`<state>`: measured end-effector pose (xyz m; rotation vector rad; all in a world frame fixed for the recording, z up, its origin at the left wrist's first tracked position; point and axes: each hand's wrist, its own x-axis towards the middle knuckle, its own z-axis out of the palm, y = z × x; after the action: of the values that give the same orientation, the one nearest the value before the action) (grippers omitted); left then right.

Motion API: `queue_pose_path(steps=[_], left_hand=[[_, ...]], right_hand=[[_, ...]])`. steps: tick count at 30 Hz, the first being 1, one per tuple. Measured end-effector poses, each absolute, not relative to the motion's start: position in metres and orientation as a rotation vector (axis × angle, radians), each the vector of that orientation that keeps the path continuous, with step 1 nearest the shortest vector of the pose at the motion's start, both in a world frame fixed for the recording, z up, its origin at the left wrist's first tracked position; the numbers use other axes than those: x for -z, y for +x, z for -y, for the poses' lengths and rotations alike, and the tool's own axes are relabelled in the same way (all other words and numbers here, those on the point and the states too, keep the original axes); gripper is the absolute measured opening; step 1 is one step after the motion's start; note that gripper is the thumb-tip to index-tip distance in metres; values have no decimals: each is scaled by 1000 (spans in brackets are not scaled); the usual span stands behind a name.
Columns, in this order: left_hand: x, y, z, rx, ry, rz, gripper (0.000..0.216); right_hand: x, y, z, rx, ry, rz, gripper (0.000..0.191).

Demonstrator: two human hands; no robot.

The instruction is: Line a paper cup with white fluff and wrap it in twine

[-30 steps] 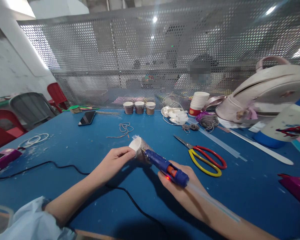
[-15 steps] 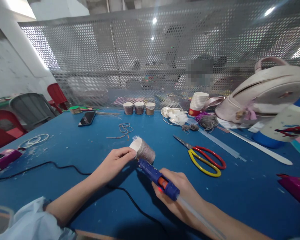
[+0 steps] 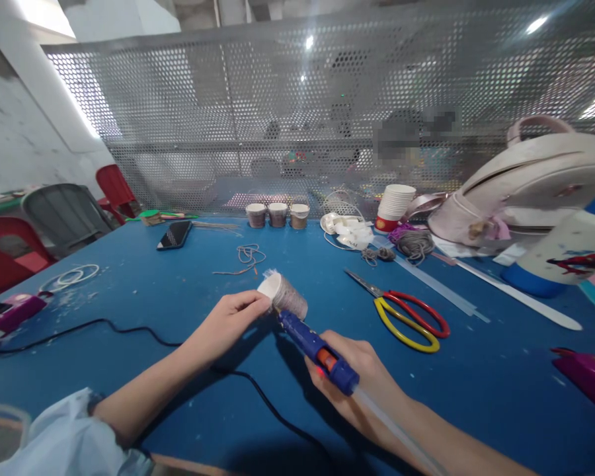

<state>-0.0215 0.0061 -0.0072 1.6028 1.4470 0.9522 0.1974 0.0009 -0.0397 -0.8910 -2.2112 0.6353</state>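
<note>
Cup (image 3: 294,299), rim (image 3: 280,281) pinched by left hand (image 3: 234,318), glue gun (image 3: 300,336) in right hand (image 3: 364,370), scissors (image 3: 377,291) well apart

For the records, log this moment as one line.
left hand: gripping tilted cup at rim | right hand: pointing glue gun at cup | scissors: on table

We judge this a craft workroom, though whether in a school or a workshop we cannot tell: the grip, left hand (image 3: 235,318) on a paper cup (image 3: 292,297) and right hand (image 3: 364,380) on a glue gun (image 3: 305,337), sits over a scrap-flecked blue table (image 3: 317,268), with scissors (image 3: 379,293) to its right and yarn (image 3: 415,244) beyond them. Behind the grip we record a perforated metal screen (image 3: 277,99), and far to its left, plastic chairs (image 3: 10,248), a second table (image 3: 0,207) and a stained wall (image 3: 30,129).
</note>
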Motion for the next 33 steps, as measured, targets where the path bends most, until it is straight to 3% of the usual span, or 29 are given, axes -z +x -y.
queue_pose_path(steps=[9, 17, 22, 27, 33], left_hand=[[11, -26, -6, -1020, 1993, -1637, 27], [22, -11, 3, -1075, 2767, -1665, 25], [20, -4, 9, -970, 3044, -1695, 24], [19, 0, 10, -1044, 2908, -1712, 24], [14, -2, 10, -1089, 2405, -1590, 24]], right_hand=[[18, 198, -6, -776, -1001, 1931, 18], [8, 180, -20, -1099, -1174, 1615, 32], [19, 166, -24, -1120, -1165, 1531, 40], [32, 163, -25, -1156, -1113, 1485, 42], [33, 167, -25, -1220, -1002, 1559, 29]])
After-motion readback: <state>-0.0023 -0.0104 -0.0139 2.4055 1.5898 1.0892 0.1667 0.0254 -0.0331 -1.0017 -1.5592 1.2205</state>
